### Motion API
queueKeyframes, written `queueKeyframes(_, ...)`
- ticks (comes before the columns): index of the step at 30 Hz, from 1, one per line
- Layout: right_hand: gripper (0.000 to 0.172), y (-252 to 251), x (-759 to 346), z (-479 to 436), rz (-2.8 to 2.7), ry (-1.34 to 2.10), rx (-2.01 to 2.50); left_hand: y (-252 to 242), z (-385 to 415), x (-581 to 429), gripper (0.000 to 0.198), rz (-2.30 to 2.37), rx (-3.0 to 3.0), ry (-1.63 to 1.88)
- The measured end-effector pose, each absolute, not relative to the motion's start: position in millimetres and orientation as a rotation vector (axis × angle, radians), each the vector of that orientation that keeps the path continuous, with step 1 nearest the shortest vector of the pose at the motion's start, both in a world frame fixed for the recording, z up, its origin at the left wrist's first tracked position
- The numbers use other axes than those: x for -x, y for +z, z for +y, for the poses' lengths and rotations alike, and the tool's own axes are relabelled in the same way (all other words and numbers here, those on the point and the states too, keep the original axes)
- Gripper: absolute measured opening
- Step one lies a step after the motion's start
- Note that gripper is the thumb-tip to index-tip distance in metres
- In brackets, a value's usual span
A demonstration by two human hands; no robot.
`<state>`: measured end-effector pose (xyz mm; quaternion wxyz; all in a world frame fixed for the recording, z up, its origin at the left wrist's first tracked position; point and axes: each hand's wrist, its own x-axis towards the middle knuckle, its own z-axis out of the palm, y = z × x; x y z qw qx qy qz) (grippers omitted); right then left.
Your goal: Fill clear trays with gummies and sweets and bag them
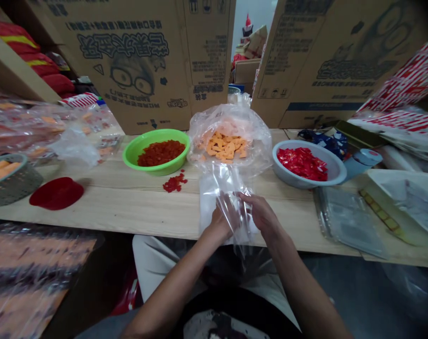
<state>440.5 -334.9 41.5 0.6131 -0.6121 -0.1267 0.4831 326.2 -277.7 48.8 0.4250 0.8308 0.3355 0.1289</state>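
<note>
My left hand (221,222) and my right hand (260,213) meet at the near edge of the wooden table, both gripping the film of a clear plastic bag (224,197). Its upper part, a wide clear bag mouth (203,132), spreads around a heap of orange pieces (224,147). Part of my left hand shows through the film. To the upper left, a green plastic basin (133,157) holds small red pieces, and several of these lie loose on the wood (174,183). A grey bowl (288,176) of red-wrapped pieces stands to the right of my hands.
Large printed cardboard cartons stand along the table's far side. Bulging clear bags lie at the left, beside a woven basket (9,181) and a dark red lid (56,193). Flat plastic sheets and striped red-and-white packaging fill the right end.
</note>
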Motion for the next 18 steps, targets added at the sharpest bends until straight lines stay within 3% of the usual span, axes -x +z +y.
queueKeyframes(6,0.020,21,-450,-324,-0.271,1.149,1.419,39,-268,-313,0.030,0.252,-1.822,0.438)
queueKeyframes(9,0.015,15,-458,-319,-0.309,1.012,1.446,26,-260,-301,0.022,0.407,-1.723,0.557)
queueKeyframes(11,0.015,10,-472,-319,-0.296,0.885,1.453,20,-252,-292,0.024,0.774,-1.766,0.708)
queueKeyframes(14,0.021,3,-505,-329,-0.261,0.730,1.423,15,-236,-282,0.053,1.369,-1.840,0.718)
queueKeyframes(16,0.026,0,-525,-338,-0.245,0.704,1.396,15,-227,-282,0.081,1.510,-1.833,0.548)
queueKeyframes(18,0.030,-2,-537,-347,-0.254,0.730,1.375,15,-221,-286,0.093,1.491,-1.813,0.418)
